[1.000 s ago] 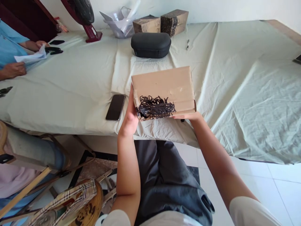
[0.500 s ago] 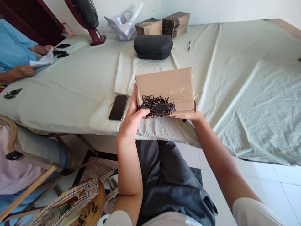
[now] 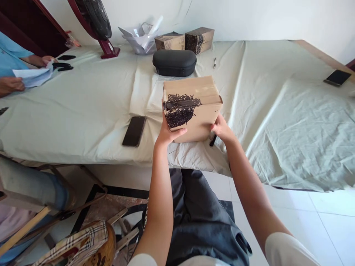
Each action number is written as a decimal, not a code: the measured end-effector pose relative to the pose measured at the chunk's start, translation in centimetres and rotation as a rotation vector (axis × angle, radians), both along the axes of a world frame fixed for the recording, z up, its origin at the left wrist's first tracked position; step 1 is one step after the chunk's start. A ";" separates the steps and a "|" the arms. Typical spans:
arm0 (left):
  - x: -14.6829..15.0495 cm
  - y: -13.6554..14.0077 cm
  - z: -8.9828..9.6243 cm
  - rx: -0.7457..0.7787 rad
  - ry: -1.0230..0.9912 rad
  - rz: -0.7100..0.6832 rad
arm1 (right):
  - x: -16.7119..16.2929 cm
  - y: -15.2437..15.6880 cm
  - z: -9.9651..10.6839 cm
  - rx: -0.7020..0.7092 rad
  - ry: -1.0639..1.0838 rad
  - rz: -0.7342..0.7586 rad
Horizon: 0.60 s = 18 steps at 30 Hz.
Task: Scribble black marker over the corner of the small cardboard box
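Both hands are clamping the cardboard box [image 3: 192, 109]: the left hand [image 3: 168, 133] at its scribbled near-left corner, the right hand [image 3: 220, 129] at its near-right edge, probably pinching a pen too. The box is sitting just right of the phone [image 3: 134, 130], long axis running across.

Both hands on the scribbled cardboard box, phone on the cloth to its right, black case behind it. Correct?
Not quite. The head view shows the phone on the cloth to the left of the cardboard box, not its right. Left hand and right hand both grip the box; the black case lies behind it.
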<state>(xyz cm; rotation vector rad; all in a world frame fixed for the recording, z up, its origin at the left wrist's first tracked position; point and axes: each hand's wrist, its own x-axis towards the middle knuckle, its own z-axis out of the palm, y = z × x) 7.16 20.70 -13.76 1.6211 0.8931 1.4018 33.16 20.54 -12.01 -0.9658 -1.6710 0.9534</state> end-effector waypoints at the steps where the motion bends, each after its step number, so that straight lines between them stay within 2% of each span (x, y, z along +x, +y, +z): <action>1: 0.3 -0.1 -0.7 -0.039 -0.030 0.022 | 0.5 -0.1 0.3 -0.015 -0.073 -0.140; 3: 0.6 -0.4 -1.8 -0.105 -0.091 0.051 | 1.4 -0.3 0.8 -0.123 -0.341 -0.500; 4: 0.7 -0.6 -2.2 -0.125 -0.116 0.067 | 1.8 -0.4 0.9 -0.215 -0.518 -0.647; 5: 0.7 -0.7 -2.4 -0.138 -0.137 0.086 | 2.2 -0.4 0.9 -0.308 -0.694 -0.733; 7: 0.6 -0.9 -2.6 -0.156 -0.161 0.119 | 2.7 -0.4 0.7 -0.416 -0.940 -0.726; 9: 0.6 -0.9 -2.7 -0.169 -0.176 0.130 | 2.8 -0.2 0.2 -0.365 -0.991 -0.641; 14: 0.8 -1.0 -2.7 -0.180 -0.194 0.143 | 2.1 0.4 -0.6 -0.106 -0.725 -0.613; 16: 0.9 -1.0 -2.7 -0.170 -0.186 0.148 | 1.6 0.4 -0.4 -0.062 -0.662 -0.582; 18: 0.9 -1.1 -2.7 -0.157 -0.180 0.142 | 1.1 0.1 0.0 -0.056 -0.689 -0.522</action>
